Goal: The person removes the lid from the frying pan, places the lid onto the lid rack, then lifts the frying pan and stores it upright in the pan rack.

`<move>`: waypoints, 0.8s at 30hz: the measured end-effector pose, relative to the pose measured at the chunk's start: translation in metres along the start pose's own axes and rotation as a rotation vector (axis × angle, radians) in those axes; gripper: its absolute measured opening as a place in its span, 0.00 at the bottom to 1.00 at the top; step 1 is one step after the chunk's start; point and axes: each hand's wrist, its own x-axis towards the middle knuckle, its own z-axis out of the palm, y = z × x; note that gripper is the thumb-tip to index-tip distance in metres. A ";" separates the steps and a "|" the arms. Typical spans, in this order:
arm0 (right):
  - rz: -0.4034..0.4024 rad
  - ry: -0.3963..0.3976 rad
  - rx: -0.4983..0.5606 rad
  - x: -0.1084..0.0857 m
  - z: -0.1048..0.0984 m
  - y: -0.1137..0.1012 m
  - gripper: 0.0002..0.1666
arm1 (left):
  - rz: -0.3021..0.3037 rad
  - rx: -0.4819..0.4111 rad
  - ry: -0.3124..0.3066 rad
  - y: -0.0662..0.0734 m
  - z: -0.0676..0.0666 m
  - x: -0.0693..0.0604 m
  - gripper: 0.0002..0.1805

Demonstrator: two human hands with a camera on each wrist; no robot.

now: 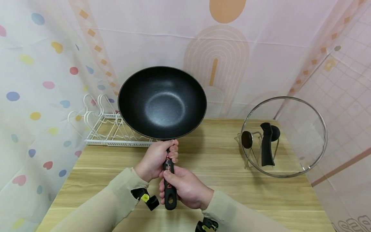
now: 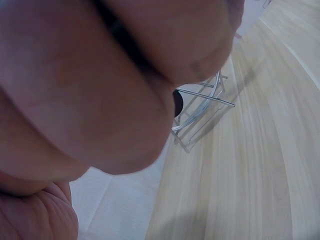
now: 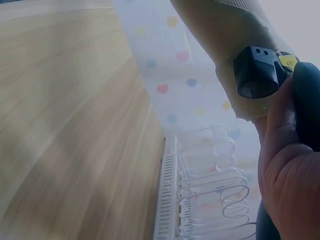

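The pan (image 1: 163,106) is held up by its handle (image 1: 170,195), with the black inside of its bowl turned toward the head camera. The bowl lies wholly beyond the grip, on the side away from the person; the handle runs back from it through both hands.

The left hand (image 1: 156,158) is closed round the handle just below the bowl, its fingers wrapping to the right side. The right hand (image 1: 189,187) grips lower down, thumb laid along the top, fingers showing on the left. The handle's end, pierced by a hole, projects past the right hand. Whether the two hands touch cannot be told.

In the head view the bowl covers part of a white wire rack (image 1: 118,143), which rests at the table's far left; contact between pan and rack cannot be confirmed.

Well apart, on the right, a glass lid (image 1: 324,141) with a metal rim and black upright handle (image 1: 267,145) leans in a wire stand (image 1: 252,154). All stand on a wood-grain table (image 1: 214,161). Behind hangs a patterned cloth (image 1: 275,19); each sleeved wrist bears a small black camera (image 1: 152,203).
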 end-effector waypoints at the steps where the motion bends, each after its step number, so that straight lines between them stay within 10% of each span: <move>1: -0.001 -0.001 -0.001 0.000 0.001 0.000 0.13 | -0.001 -0.001 -0.003 0.001 0.000 -0.001 0.12; 24: 0.049 0.005 -0.034 0.009 0.015 -0.004 0.14 | -0.006 -0.028 -0.021 0.010 -0.013 -0.012 0.15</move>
